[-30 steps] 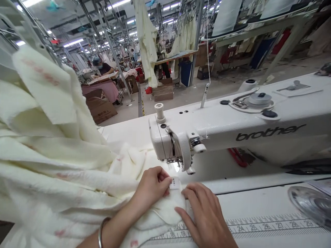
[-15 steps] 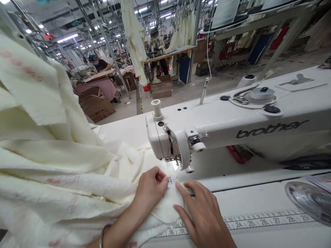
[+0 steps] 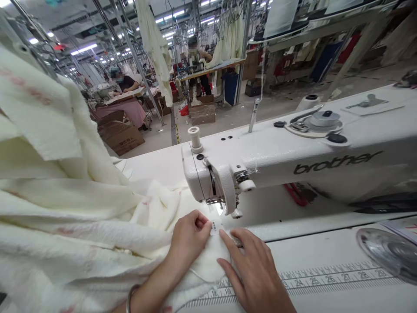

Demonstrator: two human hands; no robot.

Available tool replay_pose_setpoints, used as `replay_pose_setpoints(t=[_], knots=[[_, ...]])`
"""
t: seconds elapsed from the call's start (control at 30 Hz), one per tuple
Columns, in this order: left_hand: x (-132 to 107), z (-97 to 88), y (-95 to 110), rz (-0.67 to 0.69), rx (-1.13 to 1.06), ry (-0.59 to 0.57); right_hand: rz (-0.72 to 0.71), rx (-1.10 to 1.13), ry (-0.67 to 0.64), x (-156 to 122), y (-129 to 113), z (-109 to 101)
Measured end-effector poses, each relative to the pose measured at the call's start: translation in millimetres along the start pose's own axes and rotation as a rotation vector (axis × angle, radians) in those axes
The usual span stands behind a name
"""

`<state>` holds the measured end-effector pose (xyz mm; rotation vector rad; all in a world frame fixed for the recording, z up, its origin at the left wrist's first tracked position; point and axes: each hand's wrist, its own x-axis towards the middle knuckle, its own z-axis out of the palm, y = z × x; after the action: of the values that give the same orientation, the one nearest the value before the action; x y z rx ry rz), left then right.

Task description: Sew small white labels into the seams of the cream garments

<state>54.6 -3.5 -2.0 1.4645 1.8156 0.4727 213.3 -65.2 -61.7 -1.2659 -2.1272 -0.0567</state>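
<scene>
A small white label (image 3: 215, 228) with dark print lies on the cream fabric (image 3: 211, 258), just in front of the sewing machine's needle area (image 3: 220, 206). My left hand (image 3: 189, 237) pinches the label's left edge between thumb and fingertips. On the other side, my right hand (image 3: 252, 267) lies with fingers spread; its index fingertip touches beside the label and its thumb rests at the fabric's right edge. Something small and shiny (image 3: 237, 241) shows between my right fingers, too covered to name. The white sewing machine (image 3: 267, 152) stands right behind both hands.
A large heap of cream cloth (image 3: 65, 217) fills the left side. A printed ruler scale (image 3: 312, 280) runs along the front of the table. To the right sits a clear round dish (image 3: 386, 252). A red-handled tool (image 3: 296, 194) lies beneath the machine arm. Co-workers sit farther back.
The view has shifted slightly, so the machine appears a little farther left. Both hands keep nearly the same places on the label and fabric.
</scene>
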Motion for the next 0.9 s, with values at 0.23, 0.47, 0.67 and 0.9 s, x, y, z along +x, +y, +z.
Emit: replay_pose_setpoints(t=[0.23, 0.47, 0.67, 0.9], knots=[[0.5, 0.0, 2.9, -0.003, 0.050, 0.014, 0.009, -0.007, 0.000, 0.8, -2.0, -0.6], [-1.0, -0.1, 2.6, -0.001, 0.074, 0.019, 0.009, -0.020, 0.007, 1.9, -2.4, -2.4], [-1.2, 0.5, 1.4, 0.004, 0.092, 0.029, -0.002, -0.009, 0.020, 3.1, -2.8, -2.3], [0.4, 0.5, 2.6, -0.001, 0.099, 0.032, -0.003, -0.007, 0.011, 2.0, -1.9, -1.7]])
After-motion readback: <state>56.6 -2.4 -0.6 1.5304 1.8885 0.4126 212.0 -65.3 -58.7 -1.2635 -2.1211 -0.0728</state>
